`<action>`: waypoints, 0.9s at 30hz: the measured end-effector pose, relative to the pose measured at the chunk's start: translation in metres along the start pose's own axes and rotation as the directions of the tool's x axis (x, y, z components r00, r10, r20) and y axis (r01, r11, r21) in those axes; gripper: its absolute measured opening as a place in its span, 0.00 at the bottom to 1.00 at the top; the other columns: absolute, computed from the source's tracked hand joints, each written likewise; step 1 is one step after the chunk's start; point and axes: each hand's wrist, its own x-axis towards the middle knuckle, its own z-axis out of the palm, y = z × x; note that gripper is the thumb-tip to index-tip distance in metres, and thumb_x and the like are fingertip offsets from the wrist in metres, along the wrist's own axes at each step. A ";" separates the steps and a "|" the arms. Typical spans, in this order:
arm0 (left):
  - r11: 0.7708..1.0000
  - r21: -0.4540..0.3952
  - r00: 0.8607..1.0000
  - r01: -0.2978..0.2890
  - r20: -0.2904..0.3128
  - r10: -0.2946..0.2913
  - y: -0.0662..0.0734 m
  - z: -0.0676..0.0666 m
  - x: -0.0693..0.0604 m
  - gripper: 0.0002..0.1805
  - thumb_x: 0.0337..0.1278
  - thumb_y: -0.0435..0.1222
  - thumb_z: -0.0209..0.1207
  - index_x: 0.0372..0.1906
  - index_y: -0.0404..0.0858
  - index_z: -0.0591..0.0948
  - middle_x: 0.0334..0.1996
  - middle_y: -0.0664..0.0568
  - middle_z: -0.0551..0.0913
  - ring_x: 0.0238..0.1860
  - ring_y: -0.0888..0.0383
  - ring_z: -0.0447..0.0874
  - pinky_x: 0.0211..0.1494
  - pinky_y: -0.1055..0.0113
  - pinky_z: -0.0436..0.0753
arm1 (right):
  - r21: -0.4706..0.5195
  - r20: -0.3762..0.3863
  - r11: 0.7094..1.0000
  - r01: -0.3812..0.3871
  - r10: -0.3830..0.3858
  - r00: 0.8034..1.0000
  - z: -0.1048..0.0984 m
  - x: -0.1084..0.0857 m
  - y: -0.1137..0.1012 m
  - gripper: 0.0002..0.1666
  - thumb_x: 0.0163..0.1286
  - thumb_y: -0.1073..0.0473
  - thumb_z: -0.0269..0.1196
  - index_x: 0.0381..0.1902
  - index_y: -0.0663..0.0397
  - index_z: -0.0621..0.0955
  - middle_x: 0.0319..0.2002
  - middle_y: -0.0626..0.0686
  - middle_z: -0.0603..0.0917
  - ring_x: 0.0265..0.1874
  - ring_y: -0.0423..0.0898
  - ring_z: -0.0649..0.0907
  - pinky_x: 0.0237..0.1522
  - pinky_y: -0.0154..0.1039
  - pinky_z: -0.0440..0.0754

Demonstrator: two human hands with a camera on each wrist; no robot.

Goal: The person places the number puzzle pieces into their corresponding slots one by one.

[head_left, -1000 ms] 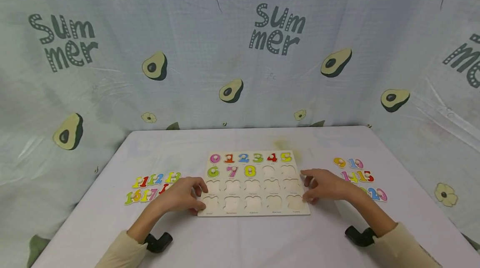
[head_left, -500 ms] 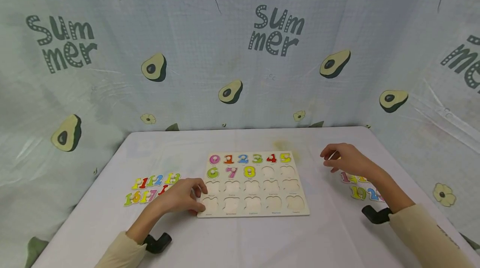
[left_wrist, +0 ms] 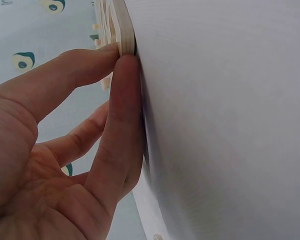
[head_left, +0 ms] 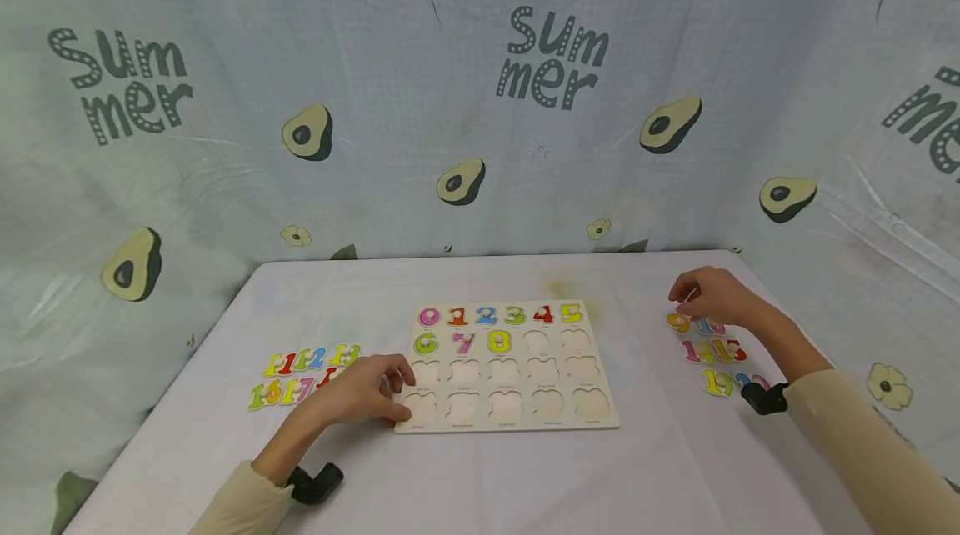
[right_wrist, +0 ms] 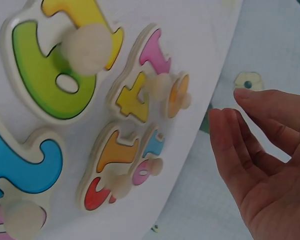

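A wooden number board (head_left: pixel 517 367) lies mid-table, with colourful 0 to 8 pieces in its upper slots and bare recesses below. My left hand (head_left: pixel 360 392) holds its left edge; in the left wrist view the thumb and a finger of the left hand (left_wrist: pixel 90 135) pinch the board's edge (left_wrist: pixel 126 37). Over at the right, my right hand (head_left: pixel 716 295) hovers just above the orange 9 piece (head_left: pixel 678 322), holding nothing. The right wrist view shows the right hand (right_wrist: pixel 270 150) with thumb and fingertips apart, beside the 9 piece (right_wrist: pixel 178 96) and the 14 piece (right_wrist: pixel 135 95).
Two rows of number pieces, 11 to 13 (head_left: pixel 307 359) and 16, 17 (head_left: pixel 283 392), lie left of the board, partly behind the left hand. Under the right arm sit 10, 14, 15 (head_left: pixel 726 351), 19 (head_left: pixel 718 382) and 20. A printed cloth (head_left: pixel 375 85) hangs behind the table.
My right hand has left the board's right side and moved right and away from me to above the 9 and 10 pieces. The left hand and board stay put.
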 end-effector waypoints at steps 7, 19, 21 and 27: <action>1.000 -0.004 1.000 0.004 -0.003 -0.004 -0.002 0.000 0.000 0.19 0.49 0.33 0.76 0.45 0.38 0.81 0.36 0.48 0.78 0.26 0.58 0.80 0.33 0.67 0.78 | -0.031 0.038 0.998 -0.047 0.049 0.998 0.004 0.005 0.010 0.15 0.67 0.62 0.69 0.47 0.66 0.83 0.40 0.60 0.84 0.34 0.47 0.82 0.39 0.42 0.87; 1.000 -0.017 1.000 0.008 -0.001 -0.008 -0.002 0.001 0.000 0.19 0.49 0.33 0.76 0.45 0.37 0.80 0.36 0.48 0.78 0.27 0.58 0.79 0.33 0.67 0.78 | -0.022 0.083 0.998 -0.063 0.065 0.994 0.015 0.008 0.022 0.10 0.67 0.62 0.68 0.43 0.61 0.84 0.37 0.56 0.83 0.32 0.46 0.80 0.37 0.40 0.81; 1.000 -0.021 1.000 0.007 0.000 -0.007 -0.002 0.001 0.000 0.19 0.49 0.33 0.76 0.45 0.37 0.80 0.36 0.48 0.78 0.27 0.58 0.80 0.32 0.67 0.79 | -0.023 0.088 0.997 -0.071 0.073 0.993 0.016 0.009 0.024 0.09 0.67 0.63 0.68 0.43 0.61 0.84 0.37 0.55 0.83 0.33 0.47 0.79 0.37 0.39 0.81; 1.000 -0.021 1.000 0.011 -0.005 -0.011 -0.003 0.001 0.001 0.19 0.49 0.33 0.76 0.45 0.37 0.80 0.36 0.48 0.78 0.27 0.58 0.79 0.33 0.67 0.79 | -0.014 0.101 0.997 -0.071 0.072 0.992 0.018 0.009 0.025 0.07 0.68 0.64 0.67 0.42 0.61 0.84 0.38 0.56 0.84 0.34 0.48 0.79 0.38 0.40 0.81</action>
